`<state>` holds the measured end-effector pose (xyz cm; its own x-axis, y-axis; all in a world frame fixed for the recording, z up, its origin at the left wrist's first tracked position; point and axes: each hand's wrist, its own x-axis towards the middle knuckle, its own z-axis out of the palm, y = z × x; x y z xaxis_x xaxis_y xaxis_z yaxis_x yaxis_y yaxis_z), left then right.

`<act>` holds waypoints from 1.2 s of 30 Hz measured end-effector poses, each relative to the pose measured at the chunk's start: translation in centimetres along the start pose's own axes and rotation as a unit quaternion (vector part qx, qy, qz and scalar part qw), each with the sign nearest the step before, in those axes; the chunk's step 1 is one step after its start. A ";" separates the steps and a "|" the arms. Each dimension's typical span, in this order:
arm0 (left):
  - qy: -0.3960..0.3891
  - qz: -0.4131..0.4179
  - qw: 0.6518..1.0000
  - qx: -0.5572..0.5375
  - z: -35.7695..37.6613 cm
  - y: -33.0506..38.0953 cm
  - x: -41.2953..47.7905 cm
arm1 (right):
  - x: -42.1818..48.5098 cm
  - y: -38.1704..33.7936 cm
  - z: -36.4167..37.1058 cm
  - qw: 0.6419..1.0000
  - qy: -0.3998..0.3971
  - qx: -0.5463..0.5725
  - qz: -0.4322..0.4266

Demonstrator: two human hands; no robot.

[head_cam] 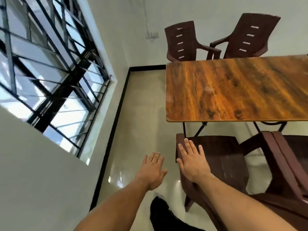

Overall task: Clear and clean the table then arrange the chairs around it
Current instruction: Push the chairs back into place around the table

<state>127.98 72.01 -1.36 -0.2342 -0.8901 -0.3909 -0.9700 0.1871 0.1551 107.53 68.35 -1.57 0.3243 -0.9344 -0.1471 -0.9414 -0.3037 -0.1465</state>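
Chair (221, 155) beneath my right hand (191, 162); both hands spread, left hand (152, 170) over floor (141, 114), grasping nothing. Pushed crooked, it could strike the desk (233, 89) ahead.

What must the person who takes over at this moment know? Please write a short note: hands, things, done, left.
Left hand: open, holds nothing, over the floor.
Right hand: open, fingers spread, at the arm of the near chair; contact cannot be told.
Table: visible top is bare. Far left chair and far right chair stand at its far side; the near chair and a second near chair at its near side.
Done: clearing, as far as seen.
Left: probably push the near chairs in; cleaning cannot be judged.
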 end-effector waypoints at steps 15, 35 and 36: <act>-0.008 0.106 0.994 0.028 -15.5 -10.0 25.3 | 26.0 0.1 -5.7 0.990 -0.007 0.056 0.130; -0.023 0.288 0.956 0.045 -33.0 -24.7 61.3 | 60.7 1.9 -12.3 0.935 -0.025 0.089 0.341; -0.024 0.288 0.956 0.043 -33.9 -25.4 63.2 | 62.8 2.3 -12.7 0.933 -0.026 0.092 0.347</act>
<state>139.97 -3.10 0.72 -0.7320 -0.6096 -0.3042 -0.6805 0.6762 0.2824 124.60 6.63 1.24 -0.3499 -0.8821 -0.3155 -0.8957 0.4137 -0.1633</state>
